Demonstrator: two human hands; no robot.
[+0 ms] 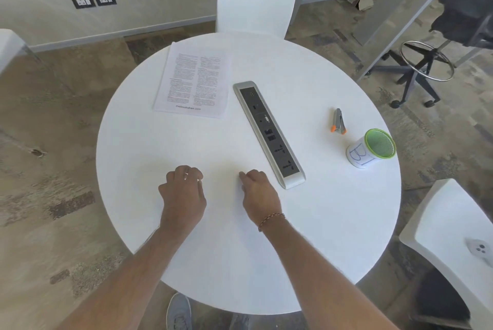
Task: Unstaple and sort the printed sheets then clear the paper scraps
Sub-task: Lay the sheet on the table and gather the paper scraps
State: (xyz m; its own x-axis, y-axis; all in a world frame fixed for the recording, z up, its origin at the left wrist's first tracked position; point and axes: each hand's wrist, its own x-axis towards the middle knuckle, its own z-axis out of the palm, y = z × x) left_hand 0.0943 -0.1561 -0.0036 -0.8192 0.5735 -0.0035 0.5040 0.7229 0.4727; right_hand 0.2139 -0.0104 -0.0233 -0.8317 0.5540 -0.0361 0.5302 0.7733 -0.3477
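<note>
Nearest us, our left hand (184, 191) and right hand (257, 191) rest loosely curled on the worktop (306, 236), each grip holding nothing. Farther off lie the printed sheets (193, 84), thin and floppy; we judge an edge pinch best. The staple remover (338, 121) and bin (372, 148) sit right.

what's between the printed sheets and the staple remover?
In the head view, the table's power strip lies diagonally between the printed sheets and the staple remover; otherwise bare table.

Round white table (306, 236): power strip (269, 133) at centre; printed sheets (192, 83) to its left; staple remover (338, 121) and green cup (372, 149) to its right.
</note>
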